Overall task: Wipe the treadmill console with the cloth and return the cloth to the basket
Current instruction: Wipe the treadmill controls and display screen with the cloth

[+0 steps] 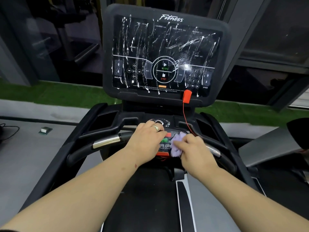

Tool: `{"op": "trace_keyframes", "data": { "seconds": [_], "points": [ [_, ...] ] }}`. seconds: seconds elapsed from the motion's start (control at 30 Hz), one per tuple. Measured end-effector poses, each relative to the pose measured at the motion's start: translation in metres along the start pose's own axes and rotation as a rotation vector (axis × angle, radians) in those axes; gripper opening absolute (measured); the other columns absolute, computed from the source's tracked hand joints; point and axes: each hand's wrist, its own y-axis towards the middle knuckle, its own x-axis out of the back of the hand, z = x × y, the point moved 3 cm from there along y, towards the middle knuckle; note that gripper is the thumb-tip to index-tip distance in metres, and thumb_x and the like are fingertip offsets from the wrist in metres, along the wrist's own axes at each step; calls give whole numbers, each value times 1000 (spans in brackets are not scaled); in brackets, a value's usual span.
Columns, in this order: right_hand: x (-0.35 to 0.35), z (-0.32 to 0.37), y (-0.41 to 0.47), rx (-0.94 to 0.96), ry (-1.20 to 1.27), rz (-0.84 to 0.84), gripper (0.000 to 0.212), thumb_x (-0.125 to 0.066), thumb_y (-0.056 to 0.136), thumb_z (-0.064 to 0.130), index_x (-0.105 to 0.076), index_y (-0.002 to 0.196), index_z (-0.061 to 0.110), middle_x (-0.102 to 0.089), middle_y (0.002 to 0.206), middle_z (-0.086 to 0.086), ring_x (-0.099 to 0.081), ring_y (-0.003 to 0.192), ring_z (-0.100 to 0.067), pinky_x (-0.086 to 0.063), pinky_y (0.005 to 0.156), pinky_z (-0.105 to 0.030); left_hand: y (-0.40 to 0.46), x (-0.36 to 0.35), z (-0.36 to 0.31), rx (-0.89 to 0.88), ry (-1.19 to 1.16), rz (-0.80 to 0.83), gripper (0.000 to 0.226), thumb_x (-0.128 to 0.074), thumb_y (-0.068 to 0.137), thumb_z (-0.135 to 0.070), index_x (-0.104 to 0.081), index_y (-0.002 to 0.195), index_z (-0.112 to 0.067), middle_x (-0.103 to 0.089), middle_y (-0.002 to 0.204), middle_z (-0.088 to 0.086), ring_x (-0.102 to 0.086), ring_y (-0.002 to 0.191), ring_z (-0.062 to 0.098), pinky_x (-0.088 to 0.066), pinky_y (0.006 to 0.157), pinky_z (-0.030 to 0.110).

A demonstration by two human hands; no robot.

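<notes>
The black treadmill console (165, 54) stands upright ahead, its screen streaked with white foam runs. Below it lies a lower control panel (164, 143) with red and green buttons. My right hand (194, 149) grips a bunched lilac cloth (177, 144) and presses it on the right part of that panel. My left hand (147, 139), a ring on one finger, rests flat on the panel's left part with fingers straight. No basket is in view.
A red safety clip (187, 96) hangs at the console's lower right, its red cord (186, 119) running down to the panel. Handlebars with metal grip sensors (107, 141) flank the panel. The treadmill belt (143, 198) lies below. A small box (44, 130) sits on the grey floor at left.
</notes>
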Motion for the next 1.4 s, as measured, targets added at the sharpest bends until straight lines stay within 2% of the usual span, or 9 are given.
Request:
{"op": "trace_keyframes", "data": {
  "seconds": [0.07,0.2,0.37,0.5,0.7,0.87,1.1,1.2,1.4],
  "points": [
    [0,6,-3,80,-11,113,44,-54,84,13,-70,118,36,-52,100,3,-44,85,-25,-51,75,-40,0,-2,-1,16,-33,1,45,-72,81,-18,-69,126,-23,-61,124,-8,-53,117,23,-46,93,42],
    [14,-12,10,-94,68,-58,46,-63,78,1,-74,116,23,-57,103,-5,-50,84,-32,-52,75,-40,2,0,0,34,-83,40,49,-70,85,-19,-64,133,-26,-57,130,-10,-49,122,20,-42,98,38],
    [8,3,-4,-3,47,131,50,-55,86,8,-66,129,31,-53,110,-2,-50,101,-30,-50,84,-38,2,1,2,29,-110,40,50,-73,85,-22,-64,135,-25,-57,131,-9,-48,123,21,-45,100,41],
    [20,-13,16,-124,96,-10,48,-57,83,3,-69,124,24,-54,108,-4,-52,96,-31,-52,84,-41,2,1,2,23,-101,28,52,-82,76,-20,-69,126,-24,-62,122,-7,-56,111,24,-52,89,44],
    [16,-7,8,-86,91,115,48,-55,87,11,-66,129,30,-53,113,-1,-53,106,-29,-50,90,-36,4,2,2,20,-102,30,53,-81,78,-21,-67,129,-24,-61,124,-7,-55,113,24,-51,93,45],
    [17,-10,11,-146,103,-2,48,-57,85,6,-68,127,27,-54,110,-1,-52,98,-28,-51,84,-37,3,0,1,17,-79,39,52,-78,82,-23,-66,132,-26,-59,127,-10,-54,117,22,-50,95,42],
    [-11,9,-22,-32,50,51,39,-53,84,14,-72,112,32,-54,99,4,-52,85,-28,-51,66,-37,3,-1,3,10,-93,41,53,-76,84,-24,-63,136,-26,-58,130,-10,-51,120,21,-46,99,40],
    [-7,14,-20,26,37,79,42,-58,85,10,-72,118,31,-56,104,2,-51,89,-27,-54,70,-40,0,1,5,-12,-110,57,56,-76,83,-19,-63,137,-23,-58,131,-7,-51,120,23,-48,100,44],
    [-6,0,-17,-93,22,-56,35,-67,74,4,-78,98,26,-56,91,1,-48,76,-25,-49,59,-35,-6,4,15,-57,-65,140,57,-71,85,-15,-58,140,-21,-52,138,-8,-46,125,21,-48,101,41]
  ]
}}
